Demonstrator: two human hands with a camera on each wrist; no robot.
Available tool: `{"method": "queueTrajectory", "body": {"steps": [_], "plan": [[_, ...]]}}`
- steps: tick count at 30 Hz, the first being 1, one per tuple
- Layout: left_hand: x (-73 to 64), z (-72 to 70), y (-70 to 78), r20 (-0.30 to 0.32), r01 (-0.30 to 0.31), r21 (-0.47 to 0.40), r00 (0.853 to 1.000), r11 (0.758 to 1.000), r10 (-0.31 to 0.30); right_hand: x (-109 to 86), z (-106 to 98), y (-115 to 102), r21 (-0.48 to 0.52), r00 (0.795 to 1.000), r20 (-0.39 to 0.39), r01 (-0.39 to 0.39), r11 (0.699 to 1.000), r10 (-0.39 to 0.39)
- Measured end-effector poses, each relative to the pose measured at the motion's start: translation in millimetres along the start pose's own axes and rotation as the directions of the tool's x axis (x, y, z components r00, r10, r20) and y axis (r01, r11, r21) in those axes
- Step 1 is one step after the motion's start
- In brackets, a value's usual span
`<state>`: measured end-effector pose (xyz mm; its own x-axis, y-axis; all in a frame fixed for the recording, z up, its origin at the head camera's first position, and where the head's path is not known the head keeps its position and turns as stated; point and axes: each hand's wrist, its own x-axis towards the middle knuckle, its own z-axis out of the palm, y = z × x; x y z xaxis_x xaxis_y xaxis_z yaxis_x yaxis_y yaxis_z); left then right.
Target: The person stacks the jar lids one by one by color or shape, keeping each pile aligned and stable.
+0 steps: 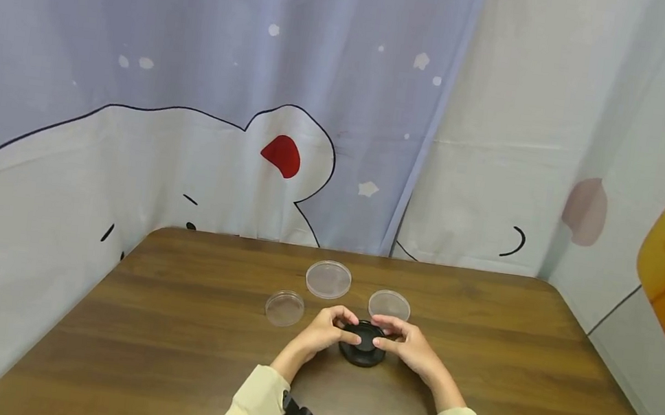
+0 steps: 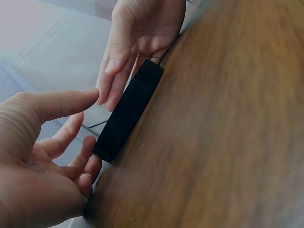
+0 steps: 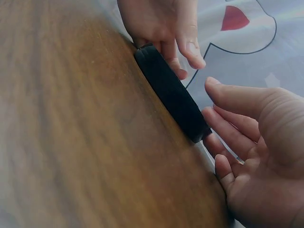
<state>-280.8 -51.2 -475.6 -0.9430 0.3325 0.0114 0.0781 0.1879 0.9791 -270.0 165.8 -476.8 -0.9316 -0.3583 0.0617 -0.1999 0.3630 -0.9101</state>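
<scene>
A black round disc [image 1: 361, 358] with a raised round middle lies flat on the wooden table. From the left, my left hand [image 1: 326, 331] reaches over it, fingers loosely bent at its edge. My right hand [image 1: 405, 346] mirrors this on the other side. The left wrist view shows the disc [image 2: 128, 111] edge-on; the left thumb [image 2: 71, 103] stands apart from it, and lower fingers are at its rim. Seen from the right wrist, the disc [image 3: 171, 92] has the right hand's fingers [image 3: 228, 126] beside its end, with that thumb raised clear. Firm contact is hard to judge.
Beyond the hands are three clear round dishes: one on the left [image 1: 285, 308], one farthest back [image 1: 328, 279], one on the right [image 1: 389, 304], partly behind the right hand. The wooden table [image 1: 196, 357] ends at a printed curtain [image 1: 188, 162] behind.
</scene>
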Motion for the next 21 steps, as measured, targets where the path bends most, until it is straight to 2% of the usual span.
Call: {"method": "queueTrajectory", "body": {"steps": [4,7,9,12,14,16,18,20,21], "plan": [[-1.0,-2.3,2.7,-0.023,0.001,-0.006,1.000,1.000,-0.001,1.9,0.1,-0.4,0.030,1.000,-0.019,-0.001,1.000,0.001],[-0.6,-6.6,8.0,-0.042,0.004,-0.001,0.999,1.000,-0.004,7.1,-0.1,-5.8,0.006,0.998,-0.052,0.020,1.000,-0.019],[0.7,-11.6,12.2,-0.044,-0.001,0.020,0.999,1.000,0.002,13.0,0.5,-13.9,-0.047,0.995,-0.088,0.039,0.998,-0.043],[5.2,-22.4,21.7,-0.036,-0.034,0.098,0.999,0.995,0.038,24.0,0.2,-30.9,-0.188,0.986,-0.140,0.066,0.980,-0.093],[10.0,-32.9,29.5,-0.035,-0.061,0.197,0.997,0.978,0.069,32.3,-1.7,-44.1,-0.270,0.982,-0.148,0.074,0.960,-0.117],[17.5,-46.4,38.7,-0.037,-0.087,0.318,0.994,0.944,0.104,43.2,-5.7,-56.0,-0.342,0.981,-0.136,0.084,0.936,-0.137],[26.2,-60.9,47.0,-0.047,-0.085,0.412,0.992,0.907,0.114,55.6,-9.7,-65.3,-0.385,0.985,-0.114,0.076,0.920,-0.129],[34.6,-74.7,51.9,-0.048,-0.057,0.464,0.995,0.884,0.090,68.3,-11.8,-68.7,-0.394,0.992,-0.088,0.051,0.918,-0.093],[37.9,-80.9,52.6,-0.049,-0.031,0.474,0.997,0.880,0.062,74.3,-11.5,-68.7,-0.391,0.996,-0.071,0.026,0.920,-0.059]]}}
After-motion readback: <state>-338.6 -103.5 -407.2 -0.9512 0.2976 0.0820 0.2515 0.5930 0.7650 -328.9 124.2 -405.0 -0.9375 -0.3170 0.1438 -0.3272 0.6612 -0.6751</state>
